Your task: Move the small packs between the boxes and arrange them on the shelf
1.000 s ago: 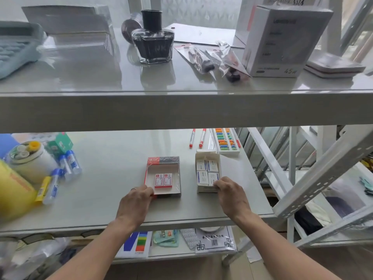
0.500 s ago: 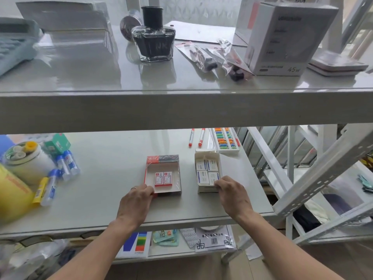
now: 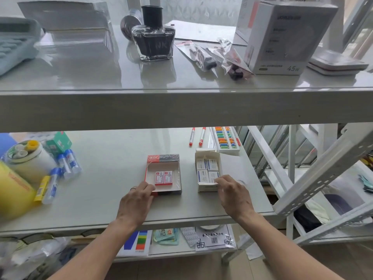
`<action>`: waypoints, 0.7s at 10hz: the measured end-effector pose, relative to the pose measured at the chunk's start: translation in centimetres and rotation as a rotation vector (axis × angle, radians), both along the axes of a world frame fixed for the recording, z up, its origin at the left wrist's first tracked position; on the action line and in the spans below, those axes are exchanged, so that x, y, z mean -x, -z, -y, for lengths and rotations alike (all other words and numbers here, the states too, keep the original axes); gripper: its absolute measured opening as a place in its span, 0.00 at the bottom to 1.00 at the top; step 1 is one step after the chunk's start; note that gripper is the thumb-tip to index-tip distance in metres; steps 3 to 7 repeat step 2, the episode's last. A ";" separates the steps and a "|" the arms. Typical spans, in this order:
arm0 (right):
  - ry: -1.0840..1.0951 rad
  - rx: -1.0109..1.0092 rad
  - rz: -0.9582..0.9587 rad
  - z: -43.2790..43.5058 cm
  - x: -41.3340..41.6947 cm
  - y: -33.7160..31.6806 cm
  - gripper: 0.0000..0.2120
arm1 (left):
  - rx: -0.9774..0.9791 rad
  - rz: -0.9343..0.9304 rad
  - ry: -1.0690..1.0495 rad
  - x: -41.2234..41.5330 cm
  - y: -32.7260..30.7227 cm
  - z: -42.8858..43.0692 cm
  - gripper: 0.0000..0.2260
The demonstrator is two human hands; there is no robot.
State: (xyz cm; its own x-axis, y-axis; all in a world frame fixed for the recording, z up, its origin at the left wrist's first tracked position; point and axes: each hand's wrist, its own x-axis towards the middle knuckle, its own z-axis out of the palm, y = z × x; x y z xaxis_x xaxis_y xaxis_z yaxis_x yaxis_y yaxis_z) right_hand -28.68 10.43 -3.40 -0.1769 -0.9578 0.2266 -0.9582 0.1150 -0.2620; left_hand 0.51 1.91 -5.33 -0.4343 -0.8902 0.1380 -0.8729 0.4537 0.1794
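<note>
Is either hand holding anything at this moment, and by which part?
Left hand steadies the red box at its near-left corner. Right hand has fingertips on a near white pack in the white box; nothing is lifted.

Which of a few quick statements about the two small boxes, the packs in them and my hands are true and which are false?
1. The red-edged box holds two red and white packs. True.
2. The white box is empty. False: it holds four white packs.
3. The left hand touches the red-edged box's near corner. True.
4. The right hand is lifting a pack high above the shelf. False: its fingertips are at the white box's near packs.
5. An ink bottle stands on the upper shelf. True.
</note>
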 end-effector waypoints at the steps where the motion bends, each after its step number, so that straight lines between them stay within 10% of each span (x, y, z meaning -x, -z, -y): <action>1: -0.016 0.036 0.012 -0.3 0.0 -0.2 0.13 | 0.021 -0.018 0.013 -0.1 -0.4 -0.5 0.13; 7: 0.010 0.091 0.070 -1.4 0.0 -0.4 0.19 | 0.048 -0.075 -0.031 -0.9 -0.8 -1.0 0.16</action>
